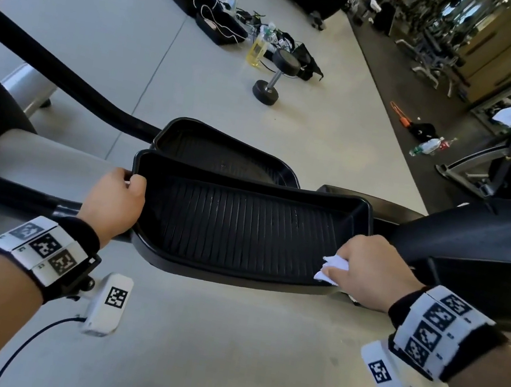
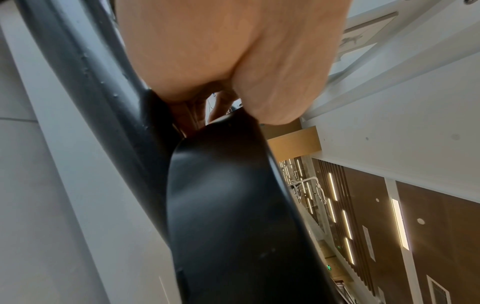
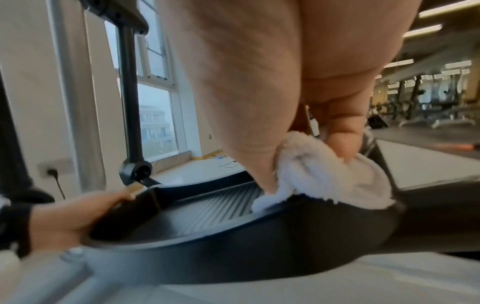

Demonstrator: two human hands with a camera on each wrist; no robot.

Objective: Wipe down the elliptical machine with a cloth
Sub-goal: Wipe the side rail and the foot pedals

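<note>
The elliptical's near black foot pedal (image 1: 241, 225) lies across the middle of the head view, its floor ribbed and its rim raised. My left hand (image 1: 116, 199) grips the pedal's left end, thumb over the rim (image 2: 228, 185). My right hand (image 1: 367, 267) holds a bunched white cloth (image 1: 331, 268) against the pedal's right front rim. In the right wrist view the cloth (image 3: 324, 174) sits pinched between thumb and fingers on the rim (image 3: 259, 230), and the left hand (image 3: 67, 214) shows at the far end. A second pedal (image 1: 221, 149) sits just behind.
The black crank arms (image 1: 48, 64) run left from the pedals. The machine's black housing (image 1: 496, 235) rises at the right. On the floor beyond lie a dumbbell (image 1: 277, 74), a yellow bottle (image 1: 259, 47), black trays with cables (image 1: 210, 15), and water bottles (image 1: 426, 145).
</note>
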